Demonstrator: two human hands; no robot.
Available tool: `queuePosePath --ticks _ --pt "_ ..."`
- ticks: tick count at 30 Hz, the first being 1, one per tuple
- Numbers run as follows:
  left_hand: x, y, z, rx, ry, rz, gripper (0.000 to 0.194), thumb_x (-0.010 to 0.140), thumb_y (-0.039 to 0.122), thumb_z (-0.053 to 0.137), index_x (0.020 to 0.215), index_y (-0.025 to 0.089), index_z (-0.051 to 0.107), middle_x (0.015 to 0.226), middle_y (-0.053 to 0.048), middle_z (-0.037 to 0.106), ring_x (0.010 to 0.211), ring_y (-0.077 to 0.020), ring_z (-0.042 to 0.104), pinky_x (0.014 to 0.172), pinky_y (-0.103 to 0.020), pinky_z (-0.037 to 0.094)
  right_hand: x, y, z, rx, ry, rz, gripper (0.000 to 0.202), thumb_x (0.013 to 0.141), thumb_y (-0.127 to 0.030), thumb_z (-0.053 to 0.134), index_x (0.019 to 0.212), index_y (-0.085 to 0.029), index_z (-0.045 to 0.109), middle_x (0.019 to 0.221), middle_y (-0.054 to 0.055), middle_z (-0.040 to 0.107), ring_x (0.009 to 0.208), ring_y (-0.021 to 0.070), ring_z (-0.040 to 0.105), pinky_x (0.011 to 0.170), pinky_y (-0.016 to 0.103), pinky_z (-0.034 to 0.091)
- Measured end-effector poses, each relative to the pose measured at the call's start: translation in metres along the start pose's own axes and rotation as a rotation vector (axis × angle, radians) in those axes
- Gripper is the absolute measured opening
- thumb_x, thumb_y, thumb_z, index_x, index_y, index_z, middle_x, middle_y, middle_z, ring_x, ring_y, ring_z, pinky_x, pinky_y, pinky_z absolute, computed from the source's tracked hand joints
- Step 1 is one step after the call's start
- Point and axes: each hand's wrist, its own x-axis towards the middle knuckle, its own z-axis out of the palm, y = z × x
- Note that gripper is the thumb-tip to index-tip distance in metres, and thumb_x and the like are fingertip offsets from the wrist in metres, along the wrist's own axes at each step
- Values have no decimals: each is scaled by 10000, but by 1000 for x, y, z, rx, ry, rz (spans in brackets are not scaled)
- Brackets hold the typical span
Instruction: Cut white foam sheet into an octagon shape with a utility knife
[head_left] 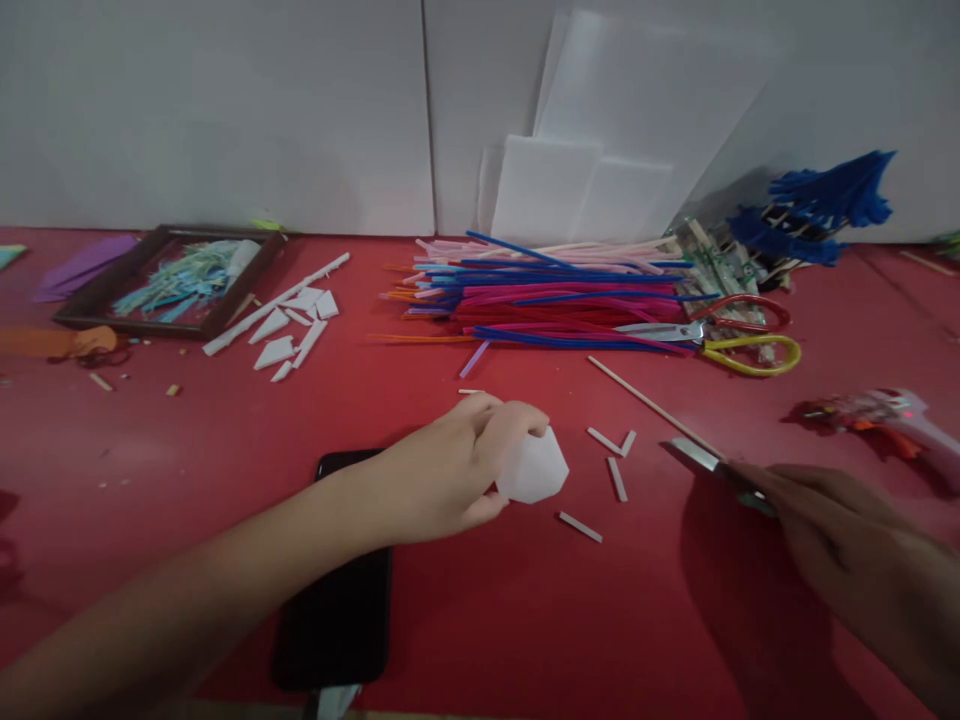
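The left hand (457,468) pinches a white many-sided piece (536,470) by its left edge, on or just above the red table (487,620). The piece lies right of that hand's wrist, well apart from the right hand (847,525), which grips a knife (696,455), blade pointing left. Between them lie 4 short sticks (616,480). 1 long stick (649,402) slants down rightward to the right fingertips; whether they hold it too cannot be told.
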Motion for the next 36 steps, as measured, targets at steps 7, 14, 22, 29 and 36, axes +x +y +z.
queuePosePath --ticks 7,14,22,29,36 --pt "-2 1 -6 -30 82 99 598 836 68 565 1353 182 285 1383 -166 487 1303 -267 445 1078 -454 399 1 -87 9 94 73 -135 551 982 -427 414 1464 -162 397 1253 193 618 1144 339 602 903 488 514" --pt "-2 1 -8 -27 112 103 611 808 72 582 1332 179 287 1366 -174 492 1307 -247 474 1076 -428 417 11 -110 41 23 -48 -117 1109 842 -798 367 1550 -2 60 1478 355 362 1395 465 333 1005 625 423" --pt "0 -1 -13 31 20 52 545 778 48 606 1269 144 389 1266 -169 589 1179 -267 572 972 -410 467 40 -107 45 242 -143 -260 577 998 -411 397 1503 -140 332 1455 178 514 1399 299 403 1060 509 444" --pt "-2 -5 -11 35 -184 -35 541 768 57 598 1264 187 428 1202 -133 628 1108 -251 620 887 -355 494 44 -104 34 379 -81 -267 410 964 -311 481 1365 -242 518 1293 110 646 1198 261 601 960 467 518" --pt "-11 6 -5 210 -171 5 621 756 1 495 1354 132 394 1389 -203 517 1301 -306 488 1043 -460 425 40 -85 18 249 90 -201 262 967 -357 499 1125 -203 640 1010 115 684 938 262 652 826 436 531"
